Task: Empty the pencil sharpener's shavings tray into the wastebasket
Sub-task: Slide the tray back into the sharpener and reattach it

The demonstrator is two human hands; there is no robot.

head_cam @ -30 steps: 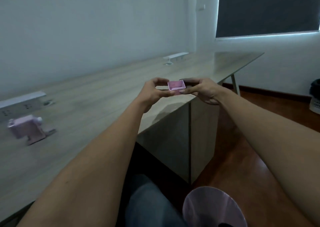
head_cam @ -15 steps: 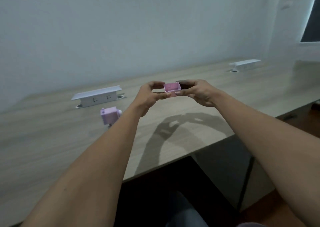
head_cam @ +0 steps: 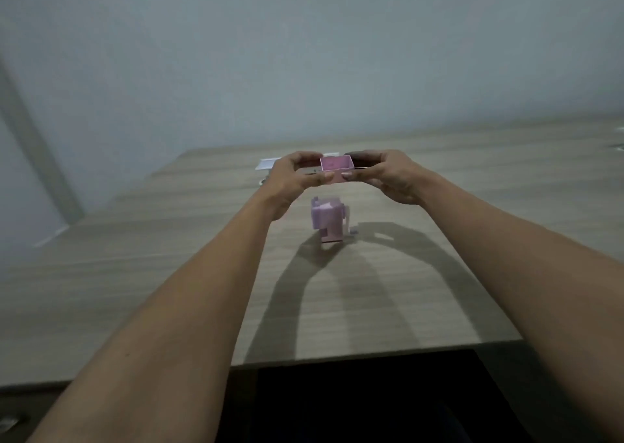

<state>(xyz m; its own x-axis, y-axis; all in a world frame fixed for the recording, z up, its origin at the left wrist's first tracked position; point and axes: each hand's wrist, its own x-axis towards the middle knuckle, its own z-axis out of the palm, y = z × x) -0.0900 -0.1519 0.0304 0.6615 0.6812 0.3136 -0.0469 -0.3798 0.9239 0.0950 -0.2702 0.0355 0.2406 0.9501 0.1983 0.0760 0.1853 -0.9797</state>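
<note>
A small pink shavings tray (head_cam: 335, 168) is held level in the air, open side up, with no shavings showing inside it. My left hand (head_cam: 293, 178) pinches its left end and my right hand (head_cam: 388, 176) pinches its right end. Below the tray, on the wooden desk (head_cam: 439, 274), stands the pale pink pencil sharpener (head_cam: 329, 219), apart from both hands. The wastebasket is out of view.
A white power socket box (head_cam: 267, 164) sits on the desk behind my left hand, partly hidden. A plain wall rises behind the desk. The desk's near edge runs across the bottom, with dark space beneath it.
The view has swung left from the desk's end and the floor back over the desk. The sharpener now lies directly under the tray, which both hands still hold.
</note>
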